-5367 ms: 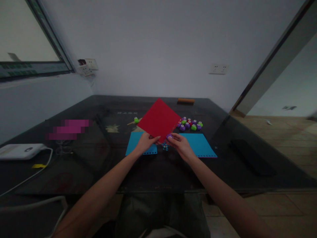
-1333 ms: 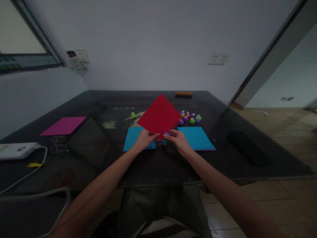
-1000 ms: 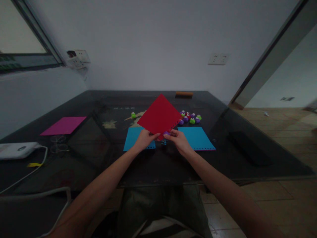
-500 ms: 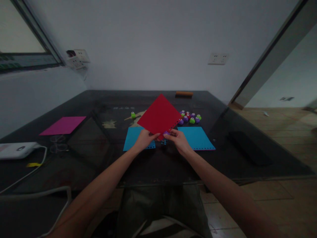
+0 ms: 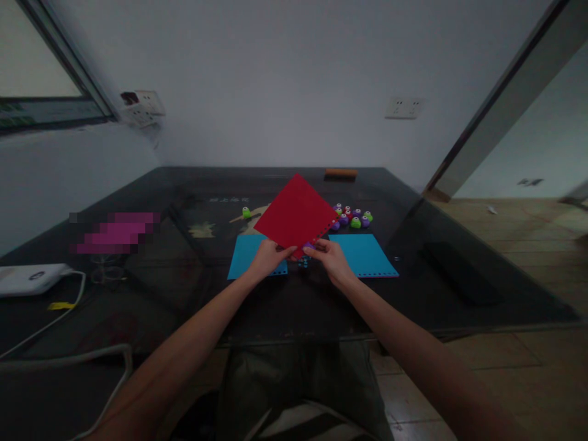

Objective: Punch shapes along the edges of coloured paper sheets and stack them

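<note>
A red sheet [image 5: 296,211] with holes along its lower right edge is held up, tilted, with one corner toward me. My left hand [image 5: 271,257] is closed on its near corner, thumb on top. My right hand [image 5: 331,257] pinches a small purple piece [image 5: 308,246] against the same corner; its exact kind is too small to tell. Below the hands lie several tiny blue pieces [image 5: 303,263]. One blue punched sheet [image 5: 248,251] lies partly under my left hand, and another blue punched sheet [image 5: 367,254] lies right of my right hand.
Several one-eyed toy figures [image 5: 356,222] cluster behind the right blue sheet. A lone green figure [image 5: 246,212] stands left. A pink sheet [image 5: 117,233], glasses [image 5: 108,269] and a white corded device [image 5: 34,278] lie left. A dark oblong object [image 5: 459,272] lies right, a brown roll [image 5: 340,173] at the back.
Hardly anything differs. Both hands keep their grip at the red sheet's corner, and the sheet has tilted only very slightly. The whole view has shifted a little.
</note>
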Demonstrator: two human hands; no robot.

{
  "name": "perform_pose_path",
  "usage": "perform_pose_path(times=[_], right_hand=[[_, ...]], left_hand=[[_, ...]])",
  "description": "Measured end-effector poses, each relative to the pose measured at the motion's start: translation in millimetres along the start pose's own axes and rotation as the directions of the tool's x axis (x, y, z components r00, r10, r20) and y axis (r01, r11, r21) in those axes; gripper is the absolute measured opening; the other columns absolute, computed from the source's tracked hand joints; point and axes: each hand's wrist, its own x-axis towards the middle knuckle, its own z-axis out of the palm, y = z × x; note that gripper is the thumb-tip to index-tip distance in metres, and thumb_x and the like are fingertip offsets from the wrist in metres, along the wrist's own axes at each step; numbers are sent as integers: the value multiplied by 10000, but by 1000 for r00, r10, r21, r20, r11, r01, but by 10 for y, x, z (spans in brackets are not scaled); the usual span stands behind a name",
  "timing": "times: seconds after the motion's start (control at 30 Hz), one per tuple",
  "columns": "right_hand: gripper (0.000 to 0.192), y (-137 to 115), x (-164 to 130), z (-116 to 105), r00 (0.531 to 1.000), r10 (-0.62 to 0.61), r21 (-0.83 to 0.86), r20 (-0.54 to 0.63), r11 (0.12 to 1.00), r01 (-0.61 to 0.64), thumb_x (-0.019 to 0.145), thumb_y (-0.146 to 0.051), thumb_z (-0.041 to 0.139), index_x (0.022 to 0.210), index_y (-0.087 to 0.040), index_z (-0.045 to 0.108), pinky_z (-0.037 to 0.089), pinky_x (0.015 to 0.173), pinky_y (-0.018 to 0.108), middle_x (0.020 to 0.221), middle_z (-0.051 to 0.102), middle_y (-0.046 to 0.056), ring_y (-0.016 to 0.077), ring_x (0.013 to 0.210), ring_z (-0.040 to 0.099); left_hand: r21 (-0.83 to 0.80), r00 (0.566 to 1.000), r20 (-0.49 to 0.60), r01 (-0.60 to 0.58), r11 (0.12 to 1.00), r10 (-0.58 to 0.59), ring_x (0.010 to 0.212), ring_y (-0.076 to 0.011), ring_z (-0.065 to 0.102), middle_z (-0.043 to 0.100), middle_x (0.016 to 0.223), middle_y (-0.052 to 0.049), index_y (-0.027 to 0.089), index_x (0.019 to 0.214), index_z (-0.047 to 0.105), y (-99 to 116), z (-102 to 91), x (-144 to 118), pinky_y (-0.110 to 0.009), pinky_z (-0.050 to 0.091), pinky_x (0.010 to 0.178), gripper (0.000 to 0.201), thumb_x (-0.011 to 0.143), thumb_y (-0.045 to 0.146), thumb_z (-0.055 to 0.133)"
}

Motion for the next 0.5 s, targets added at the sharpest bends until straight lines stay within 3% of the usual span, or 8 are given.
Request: perform_pose_path(times=[0.5], right_hand=[[333, -11, 25, 0, 1000, -3, -35, 9, 999, 4, 585, -323, 737, 884, -187, 677, 437, 874, 402, 949, 686, 67, 230, 917, 612]], left_hand=[[133, 999, -31, -15, 991, 19, 602, -161, 653, 701, 714, -75, 114, 865, 644, -11, 67, -11, -257, 515, 595, 223, 794, 306, 555]])
